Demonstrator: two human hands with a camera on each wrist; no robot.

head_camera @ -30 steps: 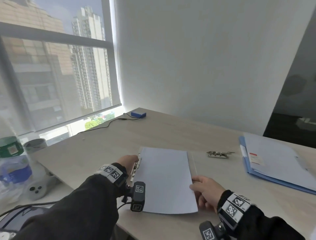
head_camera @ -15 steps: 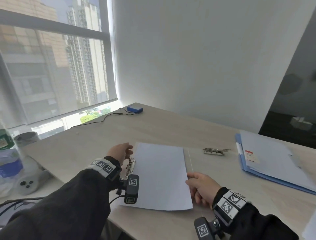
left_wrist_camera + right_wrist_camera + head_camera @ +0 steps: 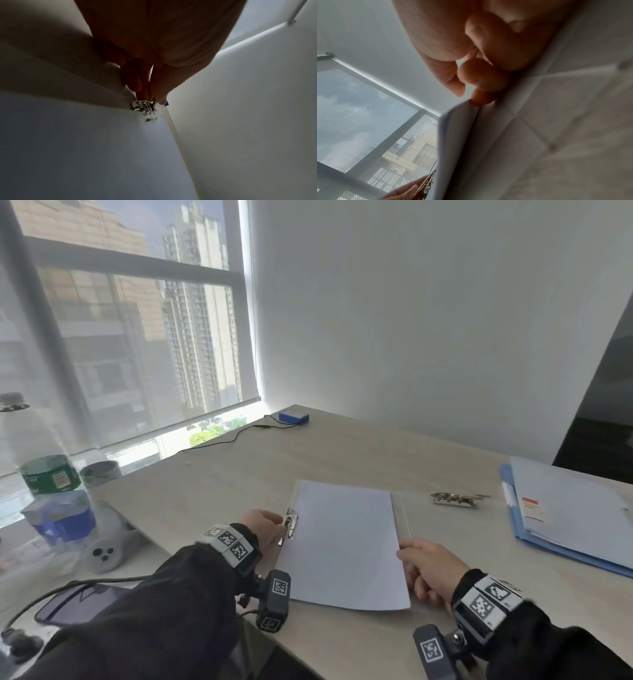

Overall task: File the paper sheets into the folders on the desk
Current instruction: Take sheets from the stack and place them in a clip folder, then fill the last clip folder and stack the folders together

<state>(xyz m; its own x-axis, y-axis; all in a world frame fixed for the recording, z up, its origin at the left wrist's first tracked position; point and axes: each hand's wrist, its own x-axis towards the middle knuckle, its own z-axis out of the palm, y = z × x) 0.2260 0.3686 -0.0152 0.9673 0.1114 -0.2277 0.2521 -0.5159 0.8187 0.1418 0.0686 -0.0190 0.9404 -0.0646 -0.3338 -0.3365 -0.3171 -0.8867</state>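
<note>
Left hand [image 3: 263,527] pinches the metal clip [image 3: 290,525] at the paper's [image 3: 346,542] left edge; right hand [image 3: 428,568], fingers curled, holds its right edge on the desk [image 3: 342,453]. Paper looks thin and floppy, so best gripped by the edges.

Pale wooden desk [image 3: 342,453] bears paper sheet [image 3: 346,542], blue folder [image 3: 561,546], metal clip [image 3: 457,499].

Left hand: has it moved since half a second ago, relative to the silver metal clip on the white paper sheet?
Yes. The left hand has come back towards the silver metal clip on the white paper sheet; its fingertips now pinch it.
</note>
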